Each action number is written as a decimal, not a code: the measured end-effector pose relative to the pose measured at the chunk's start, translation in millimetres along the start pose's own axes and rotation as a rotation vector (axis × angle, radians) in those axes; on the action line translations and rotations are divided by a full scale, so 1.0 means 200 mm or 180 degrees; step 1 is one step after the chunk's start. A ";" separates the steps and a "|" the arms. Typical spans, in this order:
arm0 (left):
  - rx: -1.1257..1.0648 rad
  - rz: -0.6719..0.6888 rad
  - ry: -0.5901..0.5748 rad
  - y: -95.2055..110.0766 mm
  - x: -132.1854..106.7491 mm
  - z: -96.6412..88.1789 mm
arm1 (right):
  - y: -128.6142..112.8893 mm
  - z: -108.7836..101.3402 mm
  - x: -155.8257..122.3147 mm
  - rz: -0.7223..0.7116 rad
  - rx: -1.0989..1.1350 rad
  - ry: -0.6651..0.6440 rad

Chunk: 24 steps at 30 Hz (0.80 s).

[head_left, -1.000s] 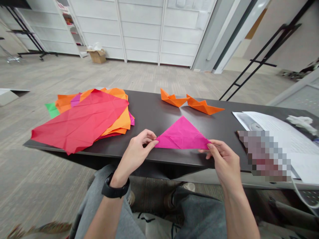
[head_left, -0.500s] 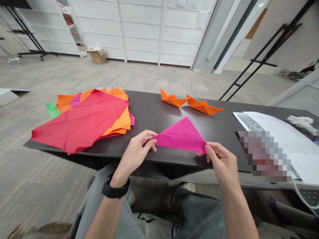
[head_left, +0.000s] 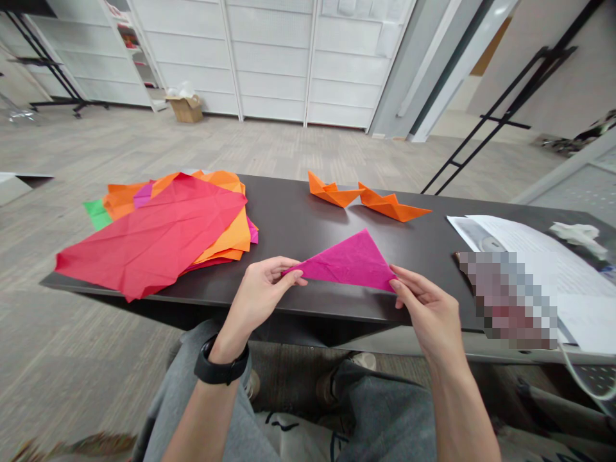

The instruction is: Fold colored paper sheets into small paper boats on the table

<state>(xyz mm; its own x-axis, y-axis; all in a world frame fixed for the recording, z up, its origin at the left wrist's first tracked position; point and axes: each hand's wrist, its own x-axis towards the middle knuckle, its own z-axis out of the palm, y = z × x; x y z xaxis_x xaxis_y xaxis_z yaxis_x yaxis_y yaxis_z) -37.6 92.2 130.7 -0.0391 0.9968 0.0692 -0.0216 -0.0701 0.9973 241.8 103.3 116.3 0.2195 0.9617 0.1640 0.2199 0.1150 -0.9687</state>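
A magenta sheet of origami paper (head_left: 347, 262), folded into a triangle with its peak pointing away from me, is held above the near edge of the dark table (head_left: 283, 212). My left hand (head_left: 267, 285) pinches its left corner between thumb and fingers. At the right corner my right hand (head_left: 423, 296) is closed on the paper, thumb against the near side. Two orange paper boats (head_left: 332, 191) stand beyond the triangle, end to end. To the left lies a stack of creased coloured sheets, a large red sheet (head_left: 158, 234) on top.
Printed white sheets (head_left: 524, 240) lie on the table's right side, partly under a pixelated object (head_left: 510, 298). Crumpled white tissue (head_left: 580, 237) is behind them. A cardboard box (head_left: 185, 108) stands on the floor by white cabinets. A black stand (head_left: 500, 122) rises behind the table.
My right fingers have shifted up a little around the right corner of the magenta paper. The triangle's peak sits slightly lower and further right. Both hands keep their hold.
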 end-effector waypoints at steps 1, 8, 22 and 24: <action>-0.0012 -0.0002 0.0027 0.00 0.00 0.00 | 0.00 -0.01 0.00 -0.0016 -0.0138 -0.0112; -0.0184 -0.0040 0.0125 0.00 0.01 0.00 | 0.03 -0.04 0.00 -0.0128 -0.0312 -0.0348; -0.0122 0.0037 -0.0058 -0.01 0.00 -0.04 | 0.02 -0.06 0.02 -0.0260 -0.0751 -0.0291; -0.0196 -0.0117 0.0101 0.00 0.00 -0.03 | 0.02 -0.05 0.02 -0.0243 -0.0539 -0.0378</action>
<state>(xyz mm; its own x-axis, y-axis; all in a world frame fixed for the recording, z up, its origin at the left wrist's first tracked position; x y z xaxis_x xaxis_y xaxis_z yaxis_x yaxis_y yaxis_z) -43.9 92.7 129.9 -0.0688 0.9972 0.0308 -0.0850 -0.0366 0.9957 253.4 104.6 114.8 0.0847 0.9755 0.2029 0.3902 0.1549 -0.9076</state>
